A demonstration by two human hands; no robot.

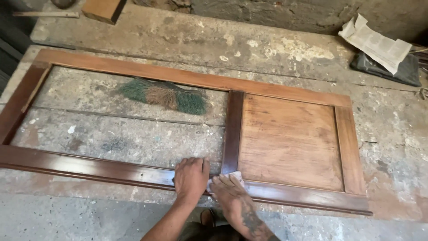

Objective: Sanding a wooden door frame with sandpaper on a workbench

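Fingers [225, 184] of the right hand [229, 192] are curled down over a small pale cloth [236, 177], which is pinned flat against the wood beneath them rather than lifted; a corner of it shows just beyond the fingertips. The cloth is pressed at the spot where the upright middle bar [232, 131] meets the near rail [89, 166] of a wooden door frame [196, 79], apparently so that the joint can be rubbed. Just beside it, the left hand [191, 178] is laid palm down on the same rail, its fingers [192, 164] spread and flat, gripping nothing; it seems to be placed there to steady the frame and carry some weight. The two hands are almost touching.

Beyond the right fingers, a solid brown panel [290, 142] fills one half of the frame. Beyond the left fingers, the other half is open, and the rough grey concrete floor [125, 138] on which the frame lies flat is seen through it. Further out in that opening, well apart from the hands, a brush of green and brown bristles [164, 95] rests on the floor. Farthest away, toward the wall, crumpled paper [376, 43] is seen on a dark bag [408, 71], and a wooden block [103, 9] lies near the upper edge. The near rail looks glossy and darker than the panel.
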